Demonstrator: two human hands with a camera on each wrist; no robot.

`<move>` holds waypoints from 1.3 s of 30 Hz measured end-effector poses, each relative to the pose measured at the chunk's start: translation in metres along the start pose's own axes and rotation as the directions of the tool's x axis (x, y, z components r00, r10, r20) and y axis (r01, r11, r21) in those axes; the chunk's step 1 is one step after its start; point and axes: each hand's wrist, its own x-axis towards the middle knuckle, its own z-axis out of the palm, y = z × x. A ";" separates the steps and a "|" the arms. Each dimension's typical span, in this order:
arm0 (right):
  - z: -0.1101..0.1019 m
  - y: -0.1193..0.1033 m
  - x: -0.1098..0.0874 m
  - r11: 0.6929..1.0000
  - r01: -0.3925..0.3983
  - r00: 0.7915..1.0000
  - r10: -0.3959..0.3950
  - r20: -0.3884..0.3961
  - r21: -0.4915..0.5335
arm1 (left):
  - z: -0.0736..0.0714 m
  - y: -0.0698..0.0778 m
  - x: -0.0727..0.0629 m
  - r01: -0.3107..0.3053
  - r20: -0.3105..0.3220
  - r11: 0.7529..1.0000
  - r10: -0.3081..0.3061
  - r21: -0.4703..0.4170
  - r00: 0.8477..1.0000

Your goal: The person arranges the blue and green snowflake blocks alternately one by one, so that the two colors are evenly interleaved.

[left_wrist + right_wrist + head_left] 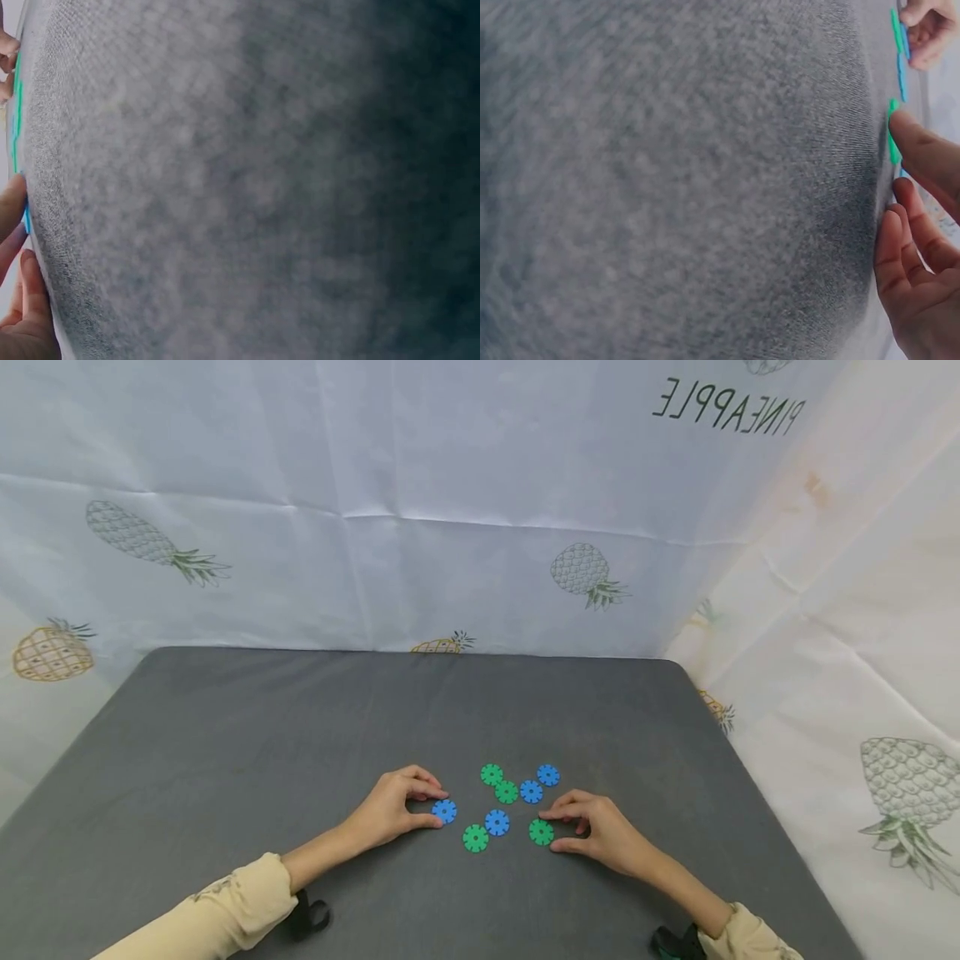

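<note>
My left hand (397,806) holds a blue notched plastic disc (444,811) by its edge, thumb below and fingers above it. On the other side, the fingers and thumb of my right hand (600,831) curve around the edge of a green notched disc (541,832). Both discs lie flat at the dark table surface. Between the hands lie another green disc (476,838) and a blue disc (497,822), edges close together. From the right wrist, the green disc (893,131) shows edge-on beside the thumb. The left wrist view catches only a sliver of the blue disc (28,216).
Farther back, two green discs (506,792) overlap at their edges, beside two blue discs (531,792). All lie on a grey cloth-covered table (300,718). A white curtain (450,443) printed with pineapples hangs behind and at the sides. Black straps (307,917) sit at both wrists.
</note>
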 end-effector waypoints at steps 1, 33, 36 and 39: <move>0.001 0.001 0.000 1.000 -0.004 1.000 0.004 0.004 -0.001 | 0.000 0.000 0.000 -0.003 0.000 1.000 0.003 -0.002 1.000; 0.002 0.002 0.005 0.999 -0.037 0.999 0.036 0.029 0.017 | -0.012 -0.005 0.009 0.186 0.019 0.932 -0.189 -0.311 0.982; 0.002 0.001 0.006 0.999 -0.041 0.999 0.040 0.030 0.013 | -0.014 -0.004 0.010 0.220 0.030 0.918 -0.222 -0.329 0.974; 0.002 0.002 0.006 0.999 -0.041 0.999 0.041 0.029 0.008 | -0.015 -0.004 0.010 0.247 0.037 0.913 -0.249 -0.325 0.968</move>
